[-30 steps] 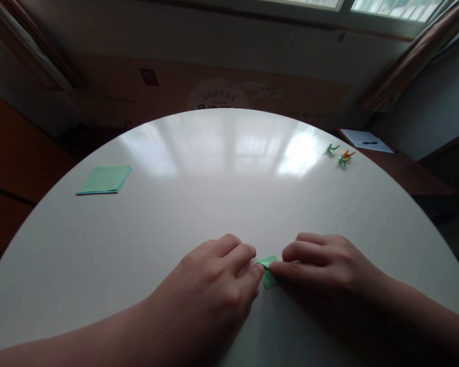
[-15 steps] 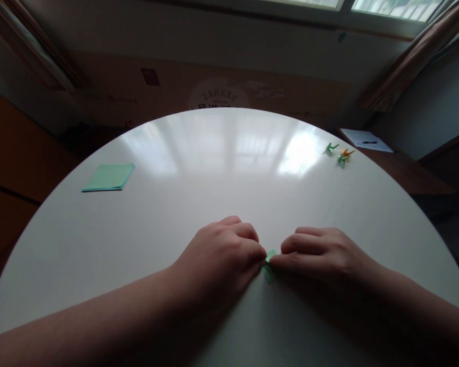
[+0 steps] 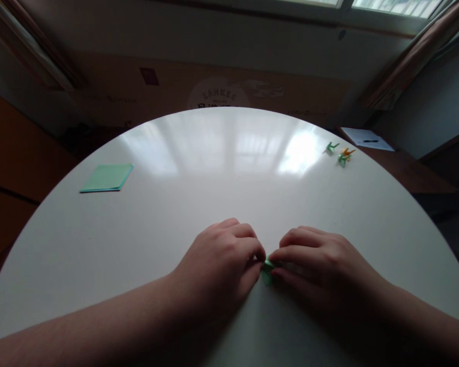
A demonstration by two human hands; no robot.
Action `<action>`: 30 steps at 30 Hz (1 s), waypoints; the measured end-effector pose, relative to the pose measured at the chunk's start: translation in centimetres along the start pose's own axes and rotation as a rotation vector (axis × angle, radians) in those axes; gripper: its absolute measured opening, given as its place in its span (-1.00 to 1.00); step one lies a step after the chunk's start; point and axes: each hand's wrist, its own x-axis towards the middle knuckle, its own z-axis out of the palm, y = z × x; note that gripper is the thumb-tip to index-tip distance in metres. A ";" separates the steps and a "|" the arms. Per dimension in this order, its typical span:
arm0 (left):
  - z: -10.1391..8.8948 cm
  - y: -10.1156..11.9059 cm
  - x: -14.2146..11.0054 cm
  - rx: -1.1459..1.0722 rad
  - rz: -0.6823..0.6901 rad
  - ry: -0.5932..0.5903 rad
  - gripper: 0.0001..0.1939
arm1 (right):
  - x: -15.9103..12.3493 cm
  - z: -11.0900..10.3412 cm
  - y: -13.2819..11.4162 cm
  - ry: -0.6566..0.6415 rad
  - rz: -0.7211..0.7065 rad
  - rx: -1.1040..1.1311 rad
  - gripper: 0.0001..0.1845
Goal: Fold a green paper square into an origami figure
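Our left hand point(image 3: 222, 255) had its thumb and forefinger pinched on the left edge of a small green paper point(image 3: 267, 278), the other fingers curled inward. Our right hand point(image 3: 325, 260) met it from the opposite side, forefinger above and thumb below with a gap between them; the tips reached the paper, but we could not tell whether they gripped it. We judged that holding so slight a piece from both edges steadied it, and that the white table point(image 3: 199, 199) beneath gave it a firm backing.

The paper lay near us, between the hands. It looked thin and folded, with a lighter ridge across it and a flap toward us, much of its outline hidden.

Farther off on our left, a stack of square sheets point(image 3: 107, 177) sat flat, pale green on top with a blue edge beneath, probably put there to leave us elbow room. Near the right rim rested two green paper figures point(image 3: 332, 147) and an orange one point(image 3: 346, 152), angular and spiky, likely grouped there out of harm's way. Our tabletop was smooth, curved and glossy.
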 end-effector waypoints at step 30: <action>0.1 -1.0 0.0 -0.061 0.060 -0.033 -0.87 | -0.1 0.7 -0.5 0.032 0.174 0.151 -0.82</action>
